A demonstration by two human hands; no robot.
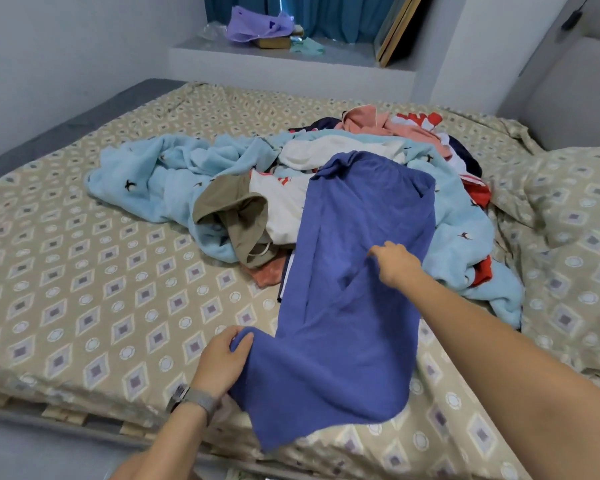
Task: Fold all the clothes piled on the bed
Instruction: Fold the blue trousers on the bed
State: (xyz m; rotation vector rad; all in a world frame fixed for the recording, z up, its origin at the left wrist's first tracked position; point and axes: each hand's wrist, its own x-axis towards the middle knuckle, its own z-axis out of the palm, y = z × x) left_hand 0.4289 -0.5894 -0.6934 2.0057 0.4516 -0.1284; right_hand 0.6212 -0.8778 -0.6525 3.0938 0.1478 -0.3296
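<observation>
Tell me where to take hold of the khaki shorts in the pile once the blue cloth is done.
Grip the khaki shorts at the gaping waistband, coming from the near left over bare sheet. That rim stands open and lies on top of the light blue blanket; their right side tucks under a white garment.

The blue garment [354, 289] hides the right hand's fingers [374, 252] and part of the pile [222, 188].

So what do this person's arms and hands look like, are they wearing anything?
Both forearms are bare, with no sleeves in view and no gloves. The left hand has a watch with a grey band on its wrist. The right hand wears nothing visible.
</observation>
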